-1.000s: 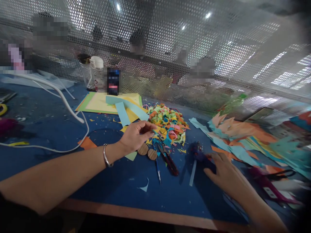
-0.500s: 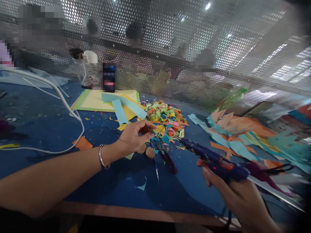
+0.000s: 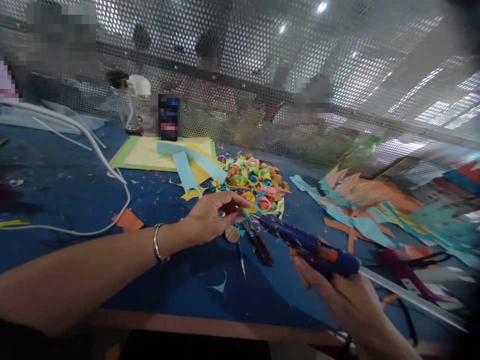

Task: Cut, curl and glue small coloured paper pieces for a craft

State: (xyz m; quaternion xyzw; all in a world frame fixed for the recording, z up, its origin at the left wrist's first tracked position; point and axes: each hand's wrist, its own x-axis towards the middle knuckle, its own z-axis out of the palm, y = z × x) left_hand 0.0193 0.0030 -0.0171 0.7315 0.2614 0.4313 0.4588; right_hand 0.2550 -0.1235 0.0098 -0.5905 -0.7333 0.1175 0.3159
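Observation:
My right hand (image 3: 341,295) is wrapped round a dark blue glue gun (image 3: 305,244), with a long clear glue stick (image 3: 412,299) coming out of its back. The gun's nozzle points left, close to the fingertips of my left hand (image 3: 213,215). Thumb and finger there are pinched on a small piece of paper, hard to tell apart from the scraps behind. Beneath lie scissors (image 3: 262,250) with dark red handles, a blue pen-like tool (image 3: 242,260) and a round wooden disc (image 3: 232,234). A heap of curled paper strips (image 3: 255,180) sits just beyond.
Coloured paper sheets (image 3: 140,152) lie at the back left, near two bottles (image 3: 140,107) and a phone (image 3: 168,117). A white cable (image 3: 101,160) loops across the left side. Cut paper shapes (image 3: 375,200) spread at right. A perforated metal screen (image 3: 243,100) stands behind.
My right hand has brought the glue gun left, its nozzle now near my left fingertips. My left hand has shifted slightly right and down, still pinched.

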